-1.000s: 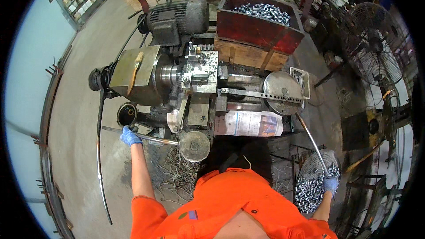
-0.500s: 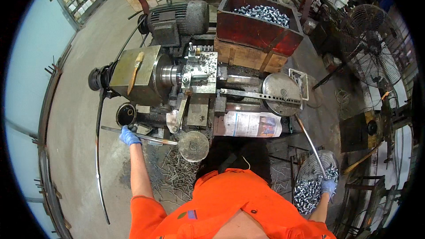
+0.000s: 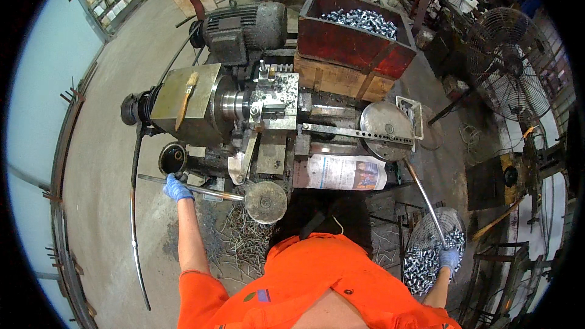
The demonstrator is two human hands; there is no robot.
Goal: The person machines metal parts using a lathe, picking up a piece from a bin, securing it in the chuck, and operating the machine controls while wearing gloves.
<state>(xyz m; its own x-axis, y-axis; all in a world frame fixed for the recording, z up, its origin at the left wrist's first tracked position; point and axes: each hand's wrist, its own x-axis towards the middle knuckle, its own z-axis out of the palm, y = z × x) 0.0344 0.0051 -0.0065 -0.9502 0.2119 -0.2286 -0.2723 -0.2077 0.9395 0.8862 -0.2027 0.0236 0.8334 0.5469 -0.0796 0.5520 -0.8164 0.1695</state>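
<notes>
My left hand, in a blue glove, is closed round a long metal lever bar. The bar's inner end meets a round metal disc at the front of a lathe-like machine. Far to the right, my gloved right hand wraps the low end of a slanting steel lever rod. That rod comes down from beside a larger round plate. Under and around my right hand is a round basket of small shiny metal cylinders. The machine's tool block sits beside its spindle.
A red bin of metal pieces rests on a wooden crate behind the machine. A brush lies on the headstock and newspaper at the front. An electric motor stands behind; a large fan is at right. Metal shavings litter the floor.
</notes>
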